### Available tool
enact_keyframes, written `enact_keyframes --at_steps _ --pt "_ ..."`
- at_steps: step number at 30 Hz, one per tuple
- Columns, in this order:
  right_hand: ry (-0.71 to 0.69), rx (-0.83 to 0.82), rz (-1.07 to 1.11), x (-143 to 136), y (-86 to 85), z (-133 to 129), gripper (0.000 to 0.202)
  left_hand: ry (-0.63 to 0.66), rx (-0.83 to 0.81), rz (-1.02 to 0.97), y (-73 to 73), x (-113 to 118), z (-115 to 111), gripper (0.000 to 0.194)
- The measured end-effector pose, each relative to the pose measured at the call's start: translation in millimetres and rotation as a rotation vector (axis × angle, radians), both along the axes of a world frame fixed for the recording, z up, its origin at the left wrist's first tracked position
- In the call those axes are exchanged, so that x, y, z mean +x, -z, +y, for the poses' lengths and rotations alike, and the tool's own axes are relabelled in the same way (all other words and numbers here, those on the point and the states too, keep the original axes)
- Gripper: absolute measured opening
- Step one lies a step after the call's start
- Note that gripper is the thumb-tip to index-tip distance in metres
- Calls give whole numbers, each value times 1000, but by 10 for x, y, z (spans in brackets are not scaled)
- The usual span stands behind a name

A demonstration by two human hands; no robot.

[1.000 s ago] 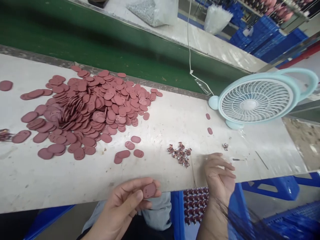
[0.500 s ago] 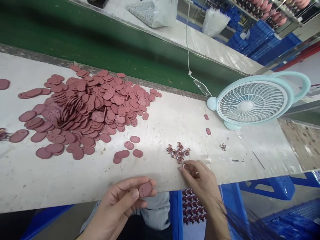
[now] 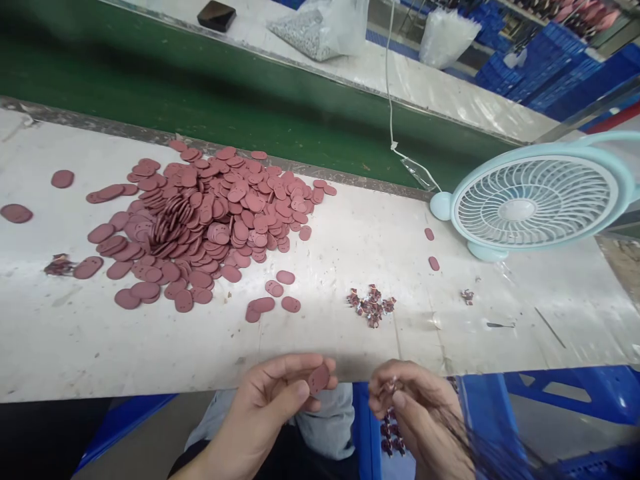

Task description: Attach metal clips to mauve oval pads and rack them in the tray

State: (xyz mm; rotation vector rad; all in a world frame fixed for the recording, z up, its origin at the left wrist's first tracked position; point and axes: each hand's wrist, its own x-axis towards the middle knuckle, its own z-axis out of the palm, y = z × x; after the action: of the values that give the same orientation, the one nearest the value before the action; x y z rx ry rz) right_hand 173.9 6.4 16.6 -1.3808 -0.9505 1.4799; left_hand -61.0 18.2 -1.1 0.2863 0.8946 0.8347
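Between the thumb and fingers of my left hand (image 3: 280,397) is a reddish-brown oval disc (image 3: 319,379) with small holes, held just in front of the table edge. My right hand (image 3: 417,407) is closed in a pinch on a small brown part (image 3: 391,385), mostly covered by the fingers. Beyond the right hand, a cluster of small brown parts (image 3: 373,305) with shiny bits lies on the white table (image 3: 320,320). Several loose oval discs (image 3: 263,305) lie to the left of that cluster. Farther left spreads a large pile of the same discs (image 3: 215,207).
A light blue fan (image 3: 535,200) stands at the right, its white cord (image 3: 391,93) running up across the green belt (image 3: 300,113). Thin tools (image 3: 500,325) lie at the right. Under the table edge, a blue crate (image 3: 367,433) holds rows of brown parts (image 3: 393,437).
My right hand has drawn back from the small-part cluster toward me, with a small brown part in its fingers. My left hand still holds the disc, now tilted more. The camera view has shifted left.
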Motion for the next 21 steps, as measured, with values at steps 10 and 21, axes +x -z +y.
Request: enact_keyframes --at_steps 10,21 --pt "-33 91 15 -648 -160 86 8 -65 123 114 -77 22 -41 26" --pt "-30 75 -174 -665 -215 120 6 -58 98 61 -46 41 -37 25"
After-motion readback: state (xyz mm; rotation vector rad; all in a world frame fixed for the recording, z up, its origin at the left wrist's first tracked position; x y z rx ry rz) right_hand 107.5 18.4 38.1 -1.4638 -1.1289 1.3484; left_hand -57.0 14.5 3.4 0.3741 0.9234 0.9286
